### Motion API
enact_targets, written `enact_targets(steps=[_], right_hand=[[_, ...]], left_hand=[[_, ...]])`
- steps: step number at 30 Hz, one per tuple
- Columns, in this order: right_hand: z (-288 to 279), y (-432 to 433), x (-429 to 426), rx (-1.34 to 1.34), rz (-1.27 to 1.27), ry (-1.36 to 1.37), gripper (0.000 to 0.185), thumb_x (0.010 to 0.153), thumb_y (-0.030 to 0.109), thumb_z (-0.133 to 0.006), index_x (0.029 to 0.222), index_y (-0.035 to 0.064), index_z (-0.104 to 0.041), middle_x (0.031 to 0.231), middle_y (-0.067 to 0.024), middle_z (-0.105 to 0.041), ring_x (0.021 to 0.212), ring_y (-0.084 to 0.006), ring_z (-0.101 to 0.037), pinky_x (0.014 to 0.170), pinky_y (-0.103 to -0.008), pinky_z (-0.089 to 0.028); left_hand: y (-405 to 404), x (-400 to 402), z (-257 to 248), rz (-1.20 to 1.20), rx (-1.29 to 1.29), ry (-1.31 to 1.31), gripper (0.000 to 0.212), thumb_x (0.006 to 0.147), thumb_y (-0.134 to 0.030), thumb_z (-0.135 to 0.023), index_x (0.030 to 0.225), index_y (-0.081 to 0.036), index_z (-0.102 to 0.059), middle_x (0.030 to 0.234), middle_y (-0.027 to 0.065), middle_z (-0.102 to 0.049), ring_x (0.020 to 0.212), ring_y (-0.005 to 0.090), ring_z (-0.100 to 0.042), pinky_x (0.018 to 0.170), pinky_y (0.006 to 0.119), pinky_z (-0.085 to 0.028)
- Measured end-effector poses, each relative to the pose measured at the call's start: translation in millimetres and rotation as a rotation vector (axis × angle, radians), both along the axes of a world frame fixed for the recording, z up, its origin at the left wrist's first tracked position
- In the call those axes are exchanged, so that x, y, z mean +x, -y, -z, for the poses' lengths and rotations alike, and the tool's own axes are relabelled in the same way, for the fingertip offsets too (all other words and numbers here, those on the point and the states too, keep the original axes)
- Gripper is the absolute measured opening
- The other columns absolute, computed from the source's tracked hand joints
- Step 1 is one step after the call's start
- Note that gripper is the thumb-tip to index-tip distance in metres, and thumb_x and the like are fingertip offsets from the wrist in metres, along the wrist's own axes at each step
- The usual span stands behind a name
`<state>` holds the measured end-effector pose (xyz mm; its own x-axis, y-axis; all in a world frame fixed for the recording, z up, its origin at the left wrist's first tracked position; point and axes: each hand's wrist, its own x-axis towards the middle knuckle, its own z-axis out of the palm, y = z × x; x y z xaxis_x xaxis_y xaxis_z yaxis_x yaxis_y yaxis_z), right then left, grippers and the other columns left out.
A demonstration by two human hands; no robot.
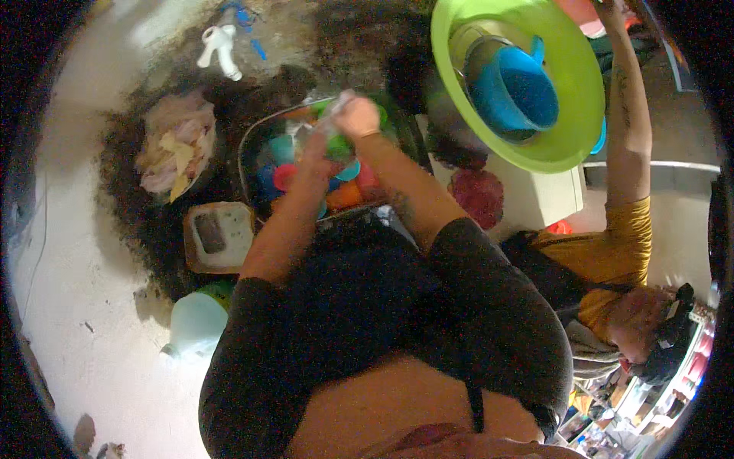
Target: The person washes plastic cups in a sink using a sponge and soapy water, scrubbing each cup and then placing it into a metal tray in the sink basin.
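Both of my hands meet over a sink (243,166) filled with several coloured plastic cups and dishes. My right hand (360,116) has its fingers curled on a pale, blurred item (339,109). Close beside it, my left hand (316,146) is smeared by motion, so its fingers cannot be made out. Among the dishes below are a pink cup (284,177), a turquoise cup (348,170) and an orange piece (344,198). What the pale item is cannot be told.
A white tap (221,51) juts out ahead. To the left are a bag of scraps (178,143), a square tub (246,261) and a pale jug (198,321). Right are a green basin (579,126) holding a blue pitcher (499,92), a pink mesh (476,198) and another person (628,229).
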<state>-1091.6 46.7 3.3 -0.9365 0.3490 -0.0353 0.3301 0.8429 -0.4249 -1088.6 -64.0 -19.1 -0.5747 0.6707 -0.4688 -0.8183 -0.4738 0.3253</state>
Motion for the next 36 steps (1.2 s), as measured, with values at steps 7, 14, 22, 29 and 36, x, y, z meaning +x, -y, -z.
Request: enact_targets(steps=[7, 14, 22, 29, 36], right_hand=[[1, 75, 33, 0.144, -0.234, -0.662, 0.027, 0.074, 0.028, -0.047, 0.073, 0.0025, -0.056, 0.069, -0.0162, -0.055, 0.063, -0.0297, -0.054, 0.057, -0.0405, -0.044], [-46, -1, 3, -0.105, 0.110, -0.276, 0.035, 0.083, 0.030, -0.039, 0.085, 0.0006, -0.057, 0.072, -0.0169, -0.056, 0.068, -0.0300, -0.056, 0.066, -0.0409, -0.044], [16, 33, 25, -0.722, -0.352, 0.050, 0.060, 0.074, 0.050, -0.050, 0.109, 0.0005, -0.049, 0.103, -0.0174, -0.054, 0.092, -0.0322, -0.053, 0.076, -0.0338, -0.042], [19, 55, 31, 0.027, -0.792, 0.172, 0.044, 0.067, 0.035, -0.061, 0.099, 0.0064, -0.052, 0.098, -0.0178, -0.054, 0.087, -0.0304, -0.054, 0.076, -0.0382, -0.043], [-18, 12, -18, -0.229, -0.104, -0.256, 0.024, 0.072, 0.031, -0.054, 0.078, 0.0084, -0.058, 0.067, -0.0110, -0.057, 0.066, -0.0302, -0.054, 0.059, -0.0383, -0.045]], left_hand=[[6, -5, 5, -0.036, 0.152, -0.032, 0.042, 0.078, -0.038, -0.048, 0.109, -0.009, -0.047, 0.103, 0.0078, -0.053, 0.091, 0.0209, -0.051, 0.074, 0.036, -0.044], [20, 2, -30, 0.072, -0.450, -0.504, 0.035, 0.072, -0.026, -0.061, 0.101, -0.008, -0.053, 0.096, 0.0076, -0.054, 0.082, 0.0191, -0.054, 0.070, 0.032, -0.046], [68, -53, -15, 0.351, -0.778, -0.674, 0.029, 0.076, -0.032, -0.054, 0.096, -0.011, -0.056, 0.082, 0.0038, -0.057, 0.069, 0.0165, -0.054, 0.053, 0.033, -0.045], [91, -91, 48, 0.732, -0.692, -0.691, 0.032, 0.080, -0.032, -0.049, 0.101, -0.009, -0.055, 0.097, 0.0070, -0.058, 0.084, 0.0177, -0.056, 0.070, 0.032, -0.046], [42, -18, -11, 0.135, -0.059, -0.165, 0.042, 0.081, -0.045, -0.044, 0.107, -0.012, -0.048, 0.095, 0.0080, -0.056, 0.081, 0.0231, -0.056, 0.062, 0.036, -0.047]])
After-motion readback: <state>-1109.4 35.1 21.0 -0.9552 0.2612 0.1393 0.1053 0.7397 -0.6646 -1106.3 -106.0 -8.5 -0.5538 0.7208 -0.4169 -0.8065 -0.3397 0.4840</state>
